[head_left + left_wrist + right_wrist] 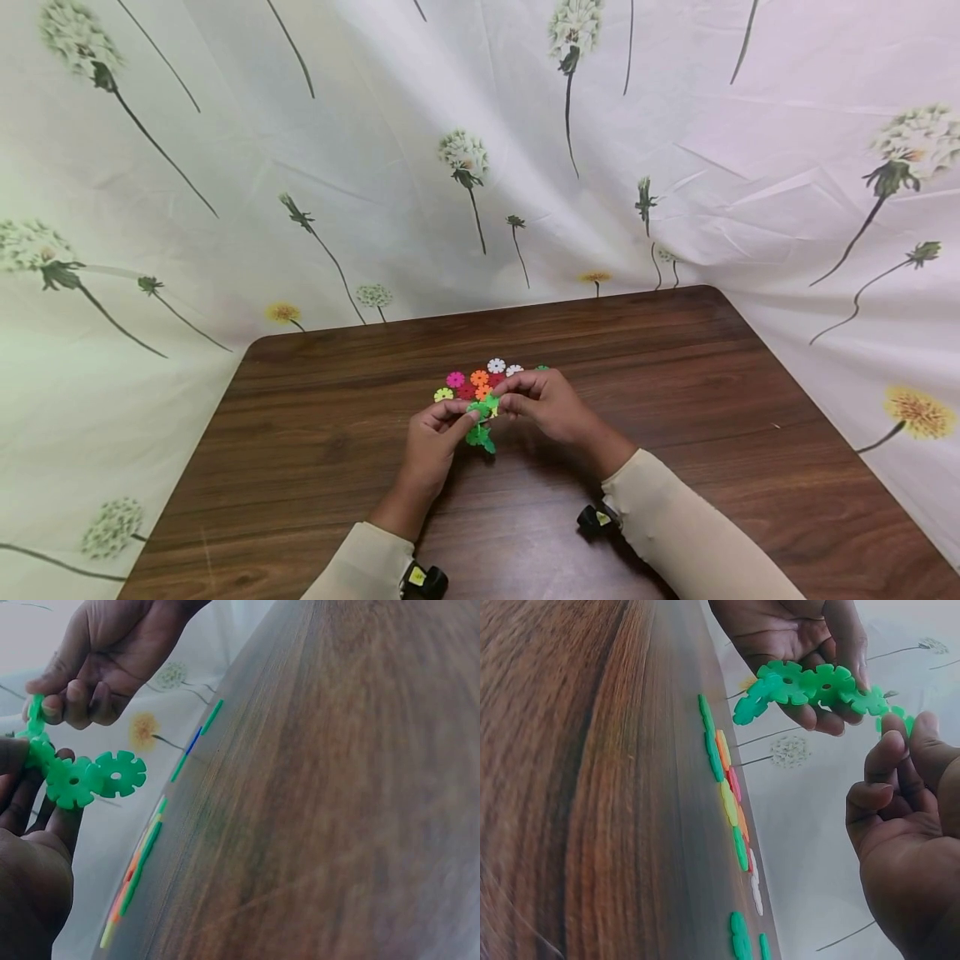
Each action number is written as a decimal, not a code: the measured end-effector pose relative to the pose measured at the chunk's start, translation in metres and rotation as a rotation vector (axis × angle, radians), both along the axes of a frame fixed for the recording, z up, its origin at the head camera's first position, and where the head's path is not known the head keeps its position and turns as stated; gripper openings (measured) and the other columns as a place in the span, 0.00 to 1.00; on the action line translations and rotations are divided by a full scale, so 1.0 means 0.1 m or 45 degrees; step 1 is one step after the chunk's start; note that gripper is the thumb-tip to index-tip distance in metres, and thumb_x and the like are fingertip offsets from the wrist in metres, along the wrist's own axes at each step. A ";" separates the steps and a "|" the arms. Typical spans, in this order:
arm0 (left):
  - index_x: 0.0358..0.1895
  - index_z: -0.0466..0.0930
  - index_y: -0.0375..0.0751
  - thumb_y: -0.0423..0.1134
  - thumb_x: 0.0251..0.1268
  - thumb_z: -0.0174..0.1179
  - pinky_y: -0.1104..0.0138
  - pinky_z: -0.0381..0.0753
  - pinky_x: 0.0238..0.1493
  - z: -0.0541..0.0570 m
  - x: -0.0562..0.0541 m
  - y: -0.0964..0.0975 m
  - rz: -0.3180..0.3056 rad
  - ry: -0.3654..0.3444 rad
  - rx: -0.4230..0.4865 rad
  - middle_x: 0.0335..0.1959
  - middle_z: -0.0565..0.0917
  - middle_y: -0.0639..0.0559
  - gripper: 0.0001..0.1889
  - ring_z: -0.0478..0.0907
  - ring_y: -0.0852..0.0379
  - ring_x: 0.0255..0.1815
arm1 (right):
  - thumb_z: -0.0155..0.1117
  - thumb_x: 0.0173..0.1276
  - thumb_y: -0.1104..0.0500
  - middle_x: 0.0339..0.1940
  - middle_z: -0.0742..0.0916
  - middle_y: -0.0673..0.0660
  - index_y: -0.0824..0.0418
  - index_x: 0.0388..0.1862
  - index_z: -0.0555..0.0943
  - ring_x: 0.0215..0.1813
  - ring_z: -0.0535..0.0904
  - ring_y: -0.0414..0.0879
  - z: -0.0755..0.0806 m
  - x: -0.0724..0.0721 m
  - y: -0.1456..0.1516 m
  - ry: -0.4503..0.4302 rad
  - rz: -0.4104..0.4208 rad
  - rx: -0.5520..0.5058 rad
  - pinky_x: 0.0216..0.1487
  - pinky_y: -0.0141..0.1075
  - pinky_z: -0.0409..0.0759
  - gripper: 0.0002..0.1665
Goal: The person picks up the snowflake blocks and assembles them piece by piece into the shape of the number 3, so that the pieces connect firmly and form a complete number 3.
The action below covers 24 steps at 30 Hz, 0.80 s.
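Observation:
Above the table, my left hand (432,439) pinches a chain of green notched plastic discs (787,681) between thumb and fingers. The discs are flower-shaped, with a small hole in the middle, and slotted into one another. Part of the chain hangs below the left hand in the head view. My right hand (550,406) pinches a green disc (35,712) at the other end, held edge-on in the left wrist view. That disc touches the chain; whether it is fully slotted in I cannot tell. The right fingertips partly cover it in the right wrist view.
Just beyond the hands, loose notched discs lie flat on the brown wooden table (322,467): a pink disc (455,379), a white disc (496,365), an orange disc (479,377), a yellow disc (443,394) and several others. A flower-printed cloth (375,167) hangs behind the table.

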<state>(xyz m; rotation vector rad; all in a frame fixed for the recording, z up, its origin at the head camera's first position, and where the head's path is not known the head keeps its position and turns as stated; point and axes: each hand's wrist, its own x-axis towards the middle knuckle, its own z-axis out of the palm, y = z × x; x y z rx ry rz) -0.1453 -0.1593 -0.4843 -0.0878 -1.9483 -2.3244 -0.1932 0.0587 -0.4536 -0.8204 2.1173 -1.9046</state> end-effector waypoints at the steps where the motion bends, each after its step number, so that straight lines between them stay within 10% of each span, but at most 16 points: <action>1: 0.46 0.82 0.14 0.22 0.71 0.67 0.74 0.89 0.45 0.00 0.00 0.00 0.000 0.001 0.000 0.39 0.90 0.59 0.09 0.88 0.65 0.42 | 0.63 0.81 0.70 0.39 0.92 0.65 0.75 0.52 0.87 0.35 0.86 0.40 0.00 0.00 0.00 0.004 0.001 0.007 0.43 0.44 0.91 0.10; 24: 0.48 0.81 0.12 0.22 0.73 0.66 0.72 0.91 0.45 -0.03 0.00 -0.02 -0.068 0.044 0.009 0.38 0.92 0.60 0.10 0.91 0.63 0.40 | 0.59 0.83 0.70 0.40 0.87 0.78 0.75 0.49 0.86 0.35 0.82 0.45 0.02 0.02 -0.02 -0.012 0.069 0.031 0.39 0.36 0.86 0.10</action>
